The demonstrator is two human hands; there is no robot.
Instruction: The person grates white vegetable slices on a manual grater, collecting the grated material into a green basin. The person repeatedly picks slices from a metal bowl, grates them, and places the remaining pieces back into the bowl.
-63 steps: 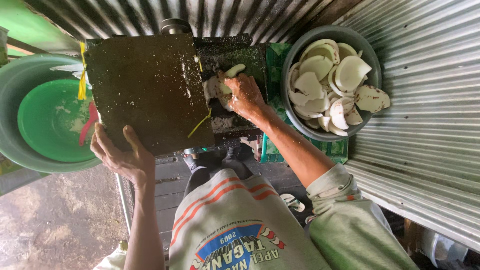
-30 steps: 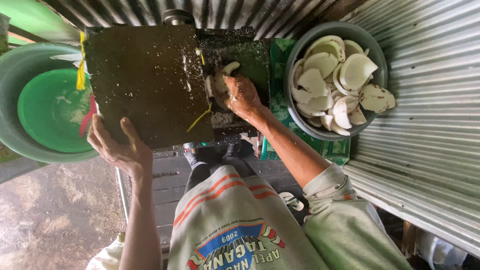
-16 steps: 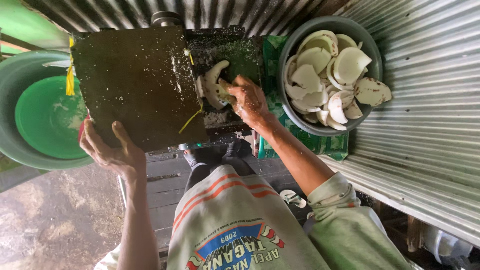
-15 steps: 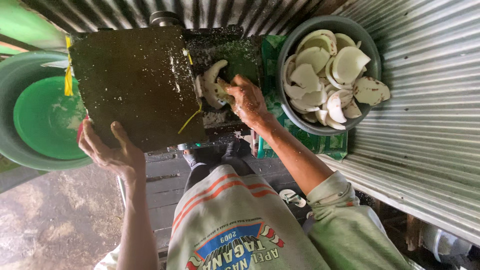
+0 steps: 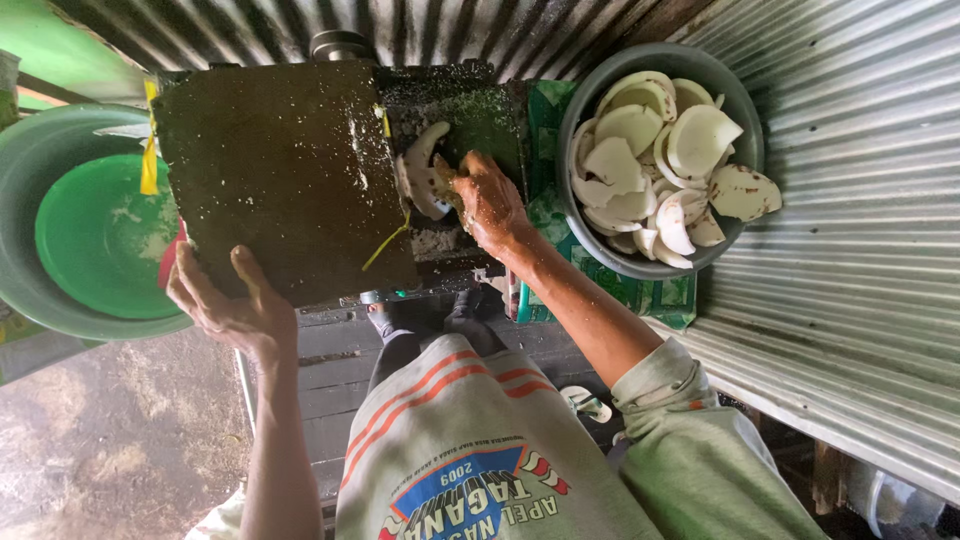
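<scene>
Coconut pieces (image 5: 425, 175) half hidden under right hand (image 5: 488, 200)

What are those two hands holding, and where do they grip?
The right hand presses a white coconut piece from its near edge. The left hand grips the dark cover by its lower edge.

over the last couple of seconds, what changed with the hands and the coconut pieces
The right hand now presses a larger curved coconut piece at the machine's opening; earlier only a small bit showed there. The left hand still grips the dark cover. The bowl of pieces hasn't moved.
</scene>
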